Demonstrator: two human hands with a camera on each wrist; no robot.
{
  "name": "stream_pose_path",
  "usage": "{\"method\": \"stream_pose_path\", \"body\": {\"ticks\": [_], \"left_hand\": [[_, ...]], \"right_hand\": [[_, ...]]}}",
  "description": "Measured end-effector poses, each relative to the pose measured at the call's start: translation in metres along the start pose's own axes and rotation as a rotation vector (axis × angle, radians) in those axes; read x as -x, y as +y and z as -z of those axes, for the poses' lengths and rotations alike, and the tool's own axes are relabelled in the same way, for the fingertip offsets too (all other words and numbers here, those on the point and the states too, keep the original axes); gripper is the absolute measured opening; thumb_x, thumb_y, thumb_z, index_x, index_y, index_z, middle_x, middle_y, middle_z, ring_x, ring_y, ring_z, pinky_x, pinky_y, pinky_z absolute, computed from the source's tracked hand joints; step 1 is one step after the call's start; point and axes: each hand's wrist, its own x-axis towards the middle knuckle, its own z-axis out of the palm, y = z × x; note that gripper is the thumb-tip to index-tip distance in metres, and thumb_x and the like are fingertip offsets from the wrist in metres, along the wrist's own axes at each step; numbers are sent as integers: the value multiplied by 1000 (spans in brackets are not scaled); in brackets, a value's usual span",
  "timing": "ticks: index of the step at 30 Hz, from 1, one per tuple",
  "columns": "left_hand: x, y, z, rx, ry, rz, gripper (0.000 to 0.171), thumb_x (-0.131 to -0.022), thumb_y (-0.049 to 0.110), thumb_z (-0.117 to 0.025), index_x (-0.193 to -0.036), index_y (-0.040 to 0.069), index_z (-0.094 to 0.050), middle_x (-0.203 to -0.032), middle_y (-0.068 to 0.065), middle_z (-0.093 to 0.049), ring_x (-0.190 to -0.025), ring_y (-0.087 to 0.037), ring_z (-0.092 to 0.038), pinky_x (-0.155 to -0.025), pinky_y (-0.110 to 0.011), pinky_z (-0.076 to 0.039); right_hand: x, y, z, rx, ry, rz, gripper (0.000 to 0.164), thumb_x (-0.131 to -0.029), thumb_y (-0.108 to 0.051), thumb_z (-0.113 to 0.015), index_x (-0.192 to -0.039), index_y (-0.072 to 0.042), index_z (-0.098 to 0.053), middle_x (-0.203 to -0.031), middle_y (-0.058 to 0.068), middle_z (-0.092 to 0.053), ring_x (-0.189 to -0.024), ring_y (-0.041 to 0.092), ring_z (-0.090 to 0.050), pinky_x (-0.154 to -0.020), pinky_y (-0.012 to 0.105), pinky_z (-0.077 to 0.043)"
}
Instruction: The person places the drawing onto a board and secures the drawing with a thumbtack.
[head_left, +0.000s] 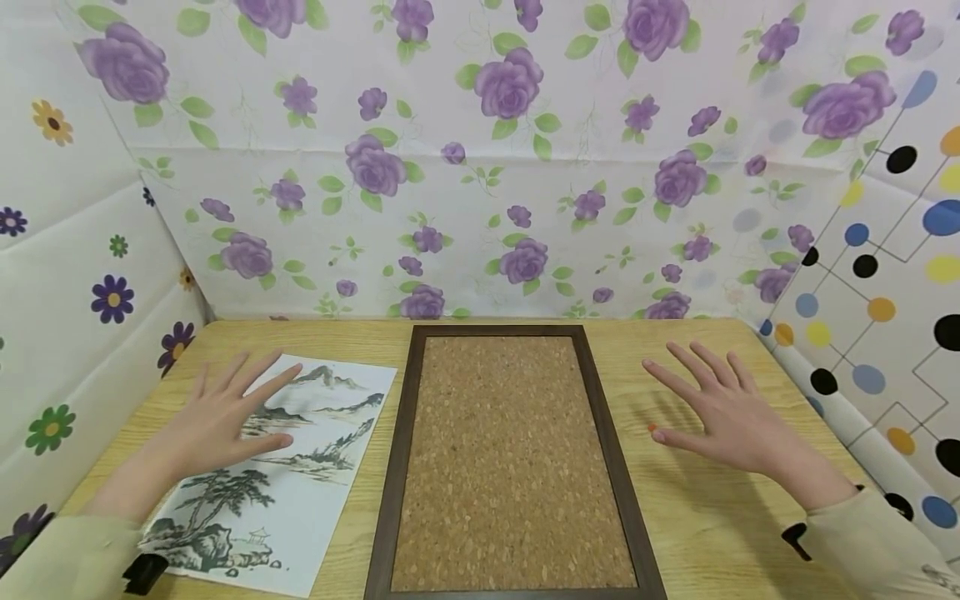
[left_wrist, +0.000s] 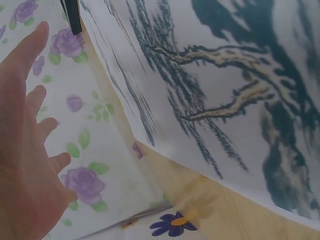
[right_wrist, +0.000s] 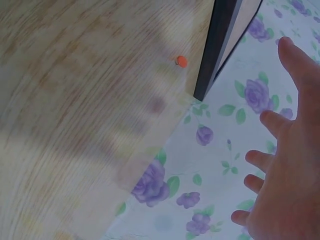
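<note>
A sheet with an ink landscape painting (head_left: 318, 500) lies on the table's left side. Above its upper left part my left hand (head_left: 225, 412) is held with fingers spread, holding nothing. A cork board (head_left: 510, 467) in a dark brown frame lies flat in the middle. To its right my right hand (head_left: 731, 417) hovers over the wood, fingers spread and nothing in them. An orange pushpin (right_wrist: 181, 61) rests on the table close to the frame's right side; in the head view it peeks out by my right thumb tip.
The light wooden table (head_left: 697, 533) backs onto a wall sheet with purple roses (head_left: 510, 87). Side sheets close in on the left with flowers (head_left: 112, 300) and on the right with coloured dots (head_left: 881, 310).
</note>
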Motion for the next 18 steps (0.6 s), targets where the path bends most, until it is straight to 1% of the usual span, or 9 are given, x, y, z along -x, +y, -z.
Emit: {"method": "stream_pose_path", "body": {"ticks": [2, 5, 9, 13, 16, 18], "left_hand": [[3, -3, 0, 18, -2, 28, 91, -86, 53, -70, -159, 32, -19, -168, -7, -8, -148, -54, -10, -109, -81, 8], [8, -8, -1, 31, 2, 52, 93, -86, 52, -70, -160, 31, -18, -168, -9, -10, -148, -54, -10, -109, -81, 8], [14, -15, -4, 49, 4, 74, 94, -86, 51, -71, -160, 31, -17, -167, -12, -13, -148, -55, -10, -109, -82, 5], [19, -20, -5, 78, -2, 94, 94, -86, 48, -71, -160, 28, -18, -165, -18, -17, -143, -60, -16, -107, -84, -6], [22, -23, -6, 114, -15, 106, 94, -86, 46, -72, -160, 25, -18, -163, -22, -17, -138, -62, -23, -105, -83, -14], [24, -25, -6, 142, -34, 119, 95, -86, 45, -72, -161, 25, -16, -162, -25, -17, -136, -62, -26, -103, -82, -17]], "right_hand": [[0, 0, -1, -8, 6, -1, 85, -88, -59, -65, -158, -32, -25, -167, 10, -12, -154, 40, -8, -117, 73, -4], [0, 1, -4, -2, 16, 3, 84, -88, -58, -65, -158, -32, -26, -167, 10, -13, -153, 40, -10, -116, 73, -7], [0, 3, -8, -1, 24, 10, 84, -88, -57, -66, -157, -31, -27, -167, 10, -14, -152, 42, -14, -118, 72, -5], [0, 4, -12, -15, 29, 16, 83, -88, -56, -66, -157, -30, -28, -166, 11, -17, -150, 43, -17, -119, 69, -6], [0, 5, -15, -20, 37, 18, 82, -88, -55, -66, -157, -30, -30, -165, 12, -20, -149, 44, -20, -118, 69, -11], [-1, 5, -17, -31, 45, 15, 81, -88, -55, -67, -156, -30, -31, -164, 12, -23, -148, 44, -22, -117, 70, -13]]}}
